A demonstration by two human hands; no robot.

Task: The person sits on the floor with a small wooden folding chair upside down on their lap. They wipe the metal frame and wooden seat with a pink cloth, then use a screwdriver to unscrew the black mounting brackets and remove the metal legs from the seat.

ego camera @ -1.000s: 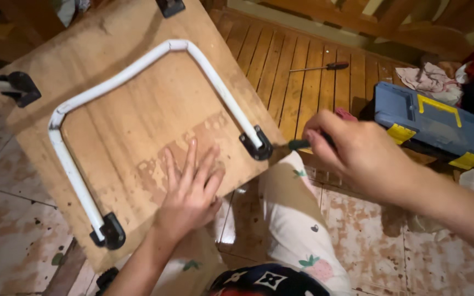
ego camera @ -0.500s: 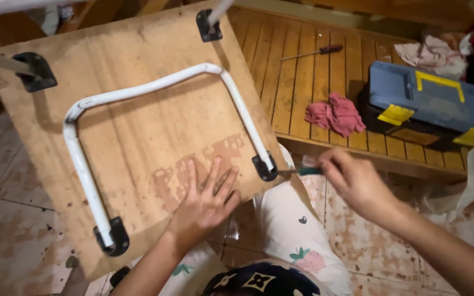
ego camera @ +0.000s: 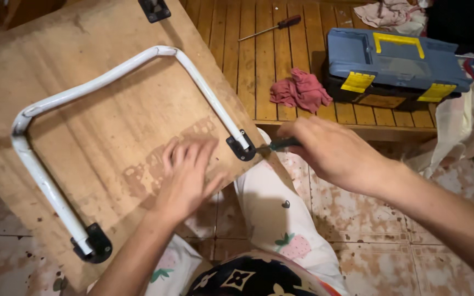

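Observation:
A wooden board (ego camera: 100,126) lies tilted across my lap, underside up. A white U-shaped metal tube leg (ego camera: 111,77) is fixed to it by black brackets. My left hand (ego camera: 185,172) presses flat on the board, fingers spread, just left of the near black bracket (ego camera: 241,147). My right hand (ego camera: 325,151) grips a dark-handled screwdriver (ego camera: 278,145) whose tip points at that bracket. Another black bracket (ego camera: 95,245) holds the tube's other end at the board's lower edge.
A slatted wooden platform (ego camera: 259,60) lies behind, carrying a second screwdriver (ego camera: 270,27), a crumpled red rag (ego camera: 300,90) and a blue toolbox with yellow latches (ego camera: 390,63). Cloths lie at the right. The stained tile floor (ego camera: 368,246) spreads below.
The view has shifted so the board sits lower and nearer. My right hand with the screwdriver stayed at the near bracket. My left hand kept pressing the board.

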